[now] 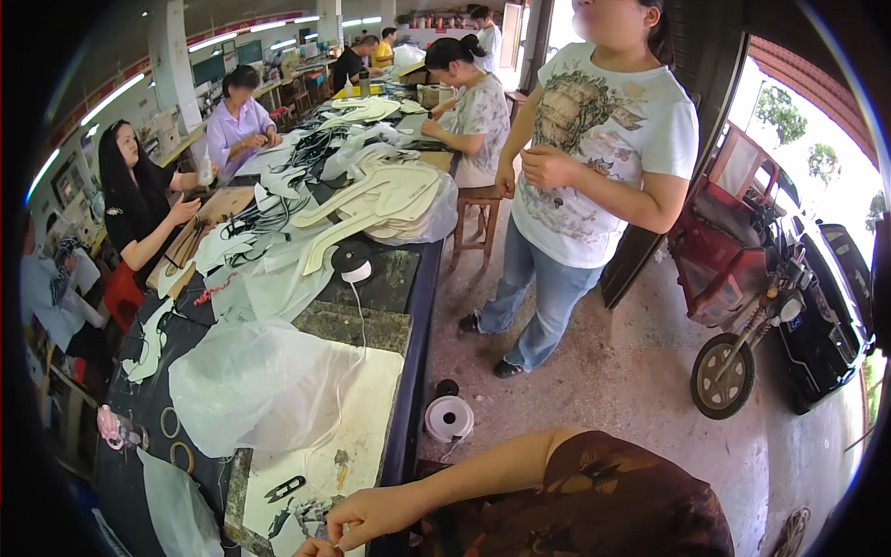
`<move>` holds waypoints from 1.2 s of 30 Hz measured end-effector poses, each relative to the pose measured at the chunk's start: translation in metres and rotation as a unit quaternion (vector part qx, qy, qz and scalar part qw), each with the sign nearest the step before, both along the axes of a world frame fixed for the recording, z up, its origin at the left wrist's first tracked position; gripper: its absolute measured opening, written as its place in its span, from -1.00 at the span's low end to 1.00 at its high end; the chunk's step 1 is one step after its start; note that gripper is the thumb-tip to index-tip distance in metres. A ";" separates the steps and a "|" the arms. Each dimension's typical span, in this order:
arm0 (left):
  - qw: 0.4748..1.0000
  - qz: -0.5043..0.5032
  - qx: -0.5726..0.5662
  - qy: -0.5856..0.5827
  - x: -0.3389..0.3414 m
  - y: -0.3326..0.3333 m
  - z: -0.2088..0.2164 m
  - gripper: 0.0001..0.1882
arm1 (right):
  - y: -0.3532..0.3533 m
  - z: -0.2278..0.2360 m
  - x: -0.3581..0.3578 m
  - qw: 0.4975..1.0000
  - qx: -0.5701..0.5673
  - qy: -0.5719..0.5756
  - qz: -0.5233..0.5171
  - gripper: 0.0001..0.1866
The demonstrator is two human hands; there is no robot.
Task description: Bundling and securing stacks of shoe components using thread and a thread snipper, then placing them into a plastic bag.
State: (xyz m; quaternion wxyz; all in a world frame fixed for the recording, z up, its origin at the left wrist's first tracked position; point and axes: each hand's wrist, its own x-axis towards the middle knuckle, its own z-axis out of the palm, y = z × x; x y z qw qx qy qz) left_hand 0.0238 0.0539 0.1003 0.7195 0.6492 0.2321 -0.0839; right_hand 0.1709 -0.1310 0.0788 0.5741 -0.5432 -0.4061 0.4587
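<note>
At the near edge of the work table, my right hand (373,513) is closed in a pinch; what its fingers hold is too small to make out. My left hand (318,549) touches or nearly touches it. Only its curled fingers show at the lower rim, and whatever is in them is hidden. Small grey and white scraps (302,520) lie beside both hands on a pale board (371,408). Black thread snips (286,488) rest just beyond the scraps. White cord (361,316) runs down from a black-flanged spool (352,263) toward the board.
Clear plastic sheeting (251,385) covers part of the board. Tape rings (181,457) lie at left. Stacked cream cut-out pieces (390,200) fill the table farther off. A co-worker (594,158) stands at right; others sit around the table. A white roll (449,420) sits on the floor.
</note>
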 end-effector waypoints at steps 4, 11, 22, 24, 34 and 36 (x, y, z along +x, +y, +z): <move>0.997 -0.077 -0.006 0.013 -0.005 -0.002 0.007 -0.74 | -0.006 0.003 0.001 0.998 0.014 -0.064 -0.006 -0.76; 0.999 -0.036 0.035 0.018 -0.005 -0.016 0.002 -0.78 | -0.004 -0.006 0.003 0.980 0.020 -0.196 -0.013 -0.82; 0.999 -0.044 -0.013 0.008 -0.016 -0.015 -0.006 -0.75 | -0.002 0.003 -0.020 0.912 0.104 -0.392 -0.055 -0.87; 0.996 -0.086 -0.027 0.011 -0.029 -0.001 -0.021 -0.77 | -0.004 0.002 -0.027 0.910 0.106 -0.398 -0.046 -0.85; 0.977 0.065 -0.147 -0.139 0.014 -0.019 -0.010 -0.75 | 0.005 0.023 0.010 0.989 -0.057 0.133 -0.004 -0.79; 0.959 0.144 -0.208 -0.128 0.019 -0.027 -0.007 -0.70 | 0.014 0.020 0.016 0.943 0.017 0.325 -0.068 -0.78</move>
